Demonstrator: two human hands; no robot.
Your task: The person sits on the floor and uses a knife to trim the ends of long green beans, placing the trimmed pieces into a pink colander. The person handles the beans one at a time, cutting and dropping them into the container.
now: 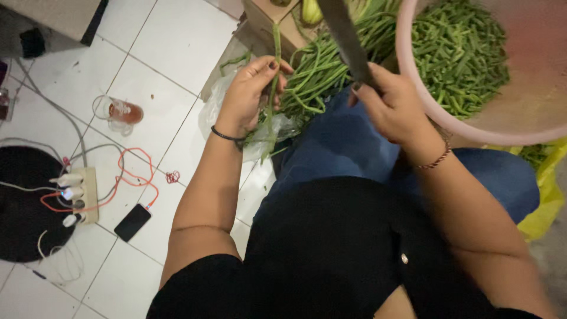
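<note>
My left hand grips a long green bean stalk that runs up past my fingers and down toward my wrist. My right hand is closed around the handle of a large knife, whose dark blade points up and away from me. Between the two hands lies a pile of long green beans on a clear plastic bag. A pink plastic basin at the upper right holds many cut green bean pieces.
On the white tiled floor at left stand a glass mug with brown liquid, a power strip with plugs and an orange cable, and a black phone. A cardboard box sits behind the beans. A yellow bag lies at right.
</note>
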